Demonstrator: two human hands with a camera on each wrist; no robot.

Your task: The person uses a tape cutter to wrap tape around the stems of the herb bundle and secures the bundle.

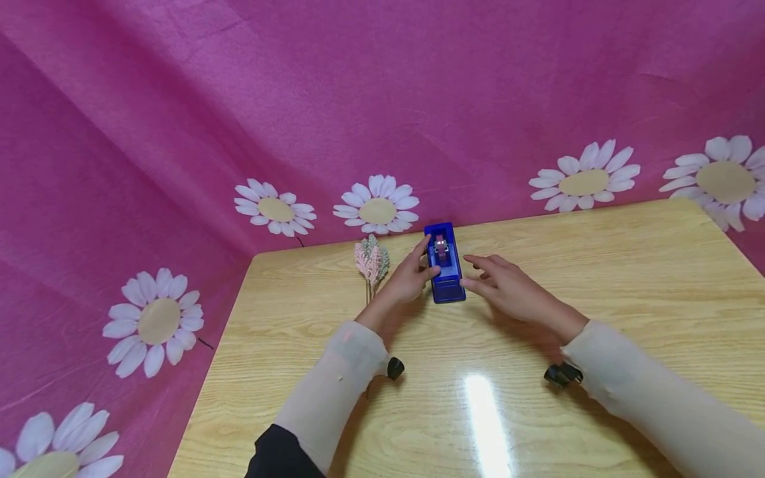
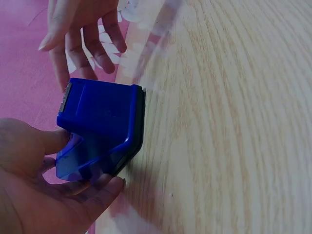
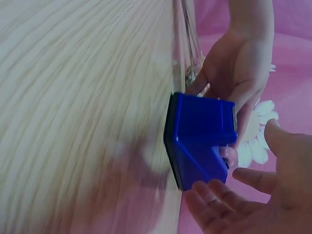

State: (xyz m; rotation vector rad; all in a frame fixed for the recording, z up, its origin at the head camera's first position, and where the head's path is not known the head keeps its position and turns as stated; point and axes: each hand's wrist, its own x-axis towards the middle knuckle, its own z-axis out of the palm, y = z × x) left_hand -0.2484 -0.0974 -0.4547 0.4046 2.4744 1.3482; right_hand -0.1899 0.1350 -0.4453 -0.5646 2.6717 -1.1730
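Note:
A blue tape dispenser [image 1: 448,289] stands on the wooden table, long side pointing away from me, its serrated metal cutter [image 2: 65,97] showing in the left wrist view. Inside its well sits a pinkish hub [image 1: 441,248]. My left hand [image 1: 409,277] grips the dispenser from the left, thumb over the near part of the rim and fingers along the outer side. On the opposite side, my right hand [image 1: 505,285] holds nothing; its fingers are spread and loosely bent, fingertips right beside the dispenser's wall.
Left of the dispenser lies a small bunch of pink and grey-green dried-looking flowers [image 1: 372,260], its stems partly behind my left forearm. A magenta cloth [image 1: 478,99] with white daisies hangs along the back and left edges of the table [image 1: 430,398].

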